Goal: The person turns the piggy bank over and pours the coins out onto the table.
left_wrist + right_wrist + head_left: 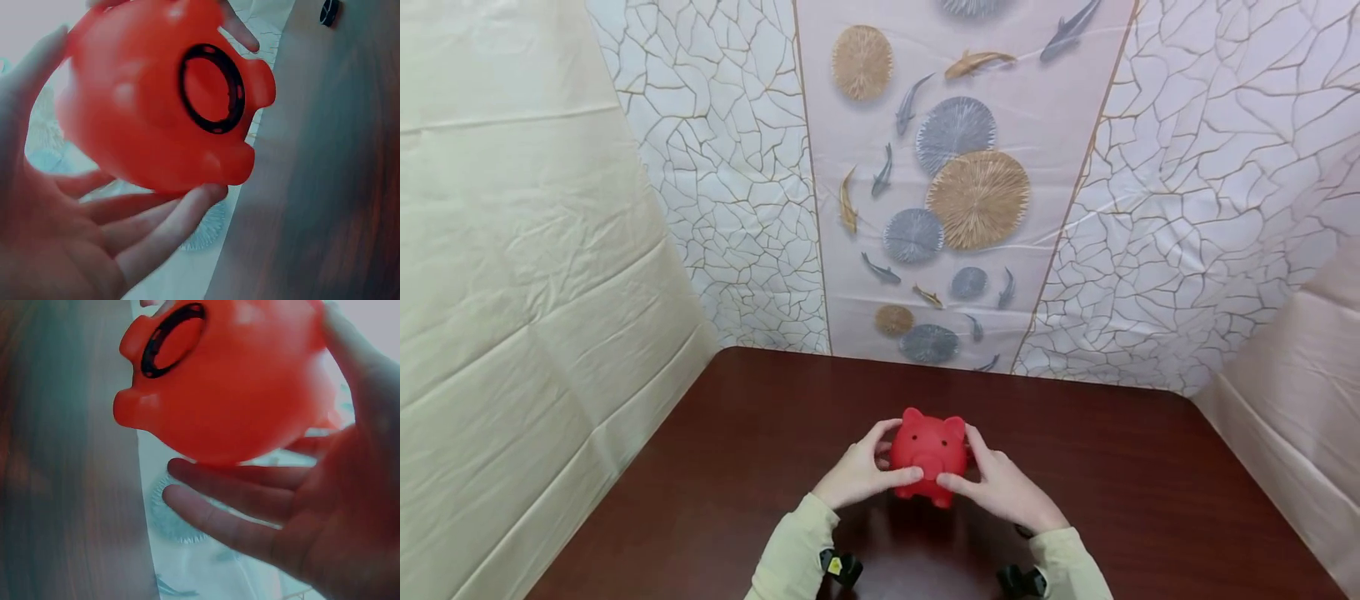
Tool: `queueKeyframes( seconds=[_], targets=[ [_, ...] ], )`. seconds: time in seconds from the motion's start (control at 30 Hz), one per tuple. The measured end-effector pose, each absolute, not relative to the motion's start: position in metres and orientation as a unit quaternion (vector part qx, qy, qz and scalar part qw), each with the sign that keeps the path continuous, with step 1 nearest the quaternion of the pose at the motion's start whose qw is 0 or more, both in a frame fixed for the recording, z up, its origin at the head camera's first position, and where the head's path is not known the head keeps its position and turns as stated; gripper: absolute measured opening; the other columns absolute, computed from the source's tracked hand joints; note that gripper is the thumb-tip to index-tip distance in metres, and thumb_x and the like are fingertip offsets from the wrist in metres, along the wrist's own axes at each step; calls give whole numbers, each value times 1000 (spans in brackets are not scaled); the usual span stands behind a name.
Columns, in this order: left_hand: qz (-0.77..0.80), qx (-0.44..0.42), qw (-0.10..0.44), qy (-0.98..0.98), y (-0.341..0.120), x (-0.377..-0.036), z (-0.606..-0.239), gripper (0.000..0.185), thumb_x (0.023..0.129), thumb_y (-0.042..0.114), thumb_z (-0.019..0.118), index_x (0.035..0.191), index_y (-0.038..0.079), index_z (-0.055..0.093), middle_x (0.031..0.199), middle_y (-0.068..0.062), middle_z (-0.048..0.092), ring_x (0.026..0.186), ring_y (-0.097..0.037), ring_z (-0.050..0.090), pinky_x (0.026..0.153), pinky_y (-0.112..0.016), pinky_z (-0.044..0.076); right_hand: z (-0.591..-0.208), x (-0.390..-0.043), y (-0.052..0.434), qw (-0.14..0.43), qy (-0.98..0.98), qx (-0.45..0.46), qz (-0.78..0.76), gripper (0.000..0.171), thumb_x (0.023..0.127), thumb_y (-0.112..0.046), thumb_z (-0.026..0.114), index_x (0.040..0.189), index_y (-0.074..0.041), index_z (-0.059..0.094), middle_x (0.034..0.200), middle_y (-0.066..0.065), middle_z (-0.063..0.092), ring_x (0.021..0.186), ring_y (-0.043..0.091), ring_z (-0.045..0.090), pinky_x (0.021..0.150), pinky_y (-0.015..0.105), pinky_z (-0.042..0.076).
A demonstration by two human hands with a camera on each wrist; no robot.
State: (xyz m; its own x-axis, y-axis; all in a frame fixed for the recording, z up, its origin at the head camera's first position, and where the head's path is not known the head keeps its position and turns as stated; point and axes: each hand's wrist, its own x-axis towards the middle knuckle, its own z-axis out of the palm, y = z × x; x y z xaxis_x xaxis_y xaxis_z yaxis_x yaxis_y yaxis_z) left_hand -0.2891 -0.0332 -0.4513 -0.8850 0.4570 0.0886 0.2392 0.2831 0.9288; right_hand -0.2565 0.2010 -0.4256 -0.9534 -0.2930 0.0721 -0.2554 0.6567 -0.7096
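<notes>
Piggy bank (928, 454) above dark wooden table (1150, 500).

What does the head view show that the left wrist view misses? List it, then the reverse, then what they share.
Only the head view: the pig's face with ears, eyes and snout, both sleeves, the right hand whole, and the wall panel with fish and discs.

Only the left wrist view: the pig's underside with its black-ringed round plug, and the left palm cupping the body.

Both: the red pig held between both hands, the left hand, and the dark wooden table.
</notes>
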Motion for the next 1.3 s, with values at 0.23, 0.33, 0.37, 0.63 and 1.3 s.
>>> queueKeyframes(
  seconds=[0.23, 0.33, 0.37, 0.63, 1.3],
  targets=[
    [563, 293, 48, 772, -29, -284, -446, 101, 70, 18, 87, 150, 29, 25, 145, -2, 47, 127, -24, 52, 95, -29, 53, -428, -258, 204, -80, 908, -231, -342, 116, 66, -38, 89, 154, -15, 18, 144, 15, 48, 126, 30, 55, 95, 49, 53],
    [565, 300, 20, 768, -29, -285, -445, 104, 69, 13, 87, 149, 32, 24, 146, 1, 44, 127, -24, 52, 97, -30, 53, -428, -257, 200, -125, 907, -241, -321, 116, 65, -31, 90, 154, -10, 19, 150, 18, 41, 131, 35, 50, 97, 51, 51],
    [564, 306, 11, 767, -30, -285, -444, 105, 68, 12, 88, 149, 33, 24, 146, 2, 44, 127, -24, 51, 97, -30, 53, -428, -256, 198, -139, 905, -244, -319, 116, 65, -28, 90, 154, -9, 19, 150, 18, 40, 132, 36, 48, 97, 51, 51],
    [522, 384, -140, 749, -31, -286, -432, 106, 66, 2, 87, 151, 23, 27, 161, -5, 23, 141, -28, 38, 102, -36, 50, -418, -258, 192, -272, 859, -311, -301, 118, 61, -15, 92, 153, -3, 19, 154, 16, 33, 135, 30, 41, 101, 35, 51],
    [385, 505, -333, 697, -31, -289, -428, 95, 68, -8, 80, 144, 17, 28, 158, -21, 21, 145, -30, 30, 97, -30, 53, -421, -264, 196, -440, 754, -418, -249, 69, 96, -41, 52, 136, 10, 26, 143, 33, 35, 148, 24, 25, 113, 13, 29]
  ],
)
